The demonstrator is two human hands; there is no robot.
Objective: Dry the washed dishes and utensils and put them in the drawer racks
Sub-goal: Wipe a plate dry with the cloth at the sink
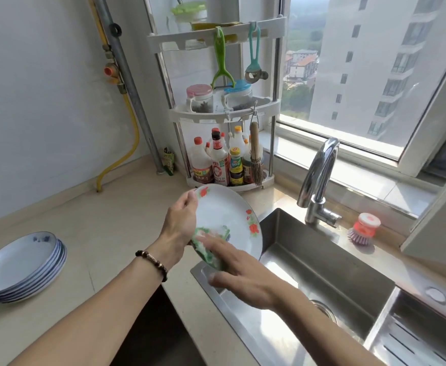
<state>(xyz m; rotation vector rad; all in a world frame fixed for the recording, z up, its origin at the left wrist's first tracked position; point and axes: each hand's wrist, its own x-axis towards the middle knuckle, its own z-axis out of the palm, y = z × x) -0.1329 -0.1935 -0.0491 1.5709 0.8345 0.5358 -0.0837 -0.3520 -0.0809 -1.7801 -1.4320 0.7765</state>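
A white plate with red flowers (224, 210) is held tilted above the counter edge, beside the sink. My left hand (179, 220) grips its left rim, thumb on the front. My right hand (240, 270) presses a green and white cloth (208, 244) against the plate's lower face with straight, blurred fingers. A stack of several white plates with blue flowers (23, 265) sits on the counter at the left.
A steel sink (322, 265) with a tap (319, 180) lies to the right, a drain tray (422, 331) beside it. A corner rack (227, 114) of bottles stands behind the plate. A dish brush (363, 228) rests on the sill ledge.
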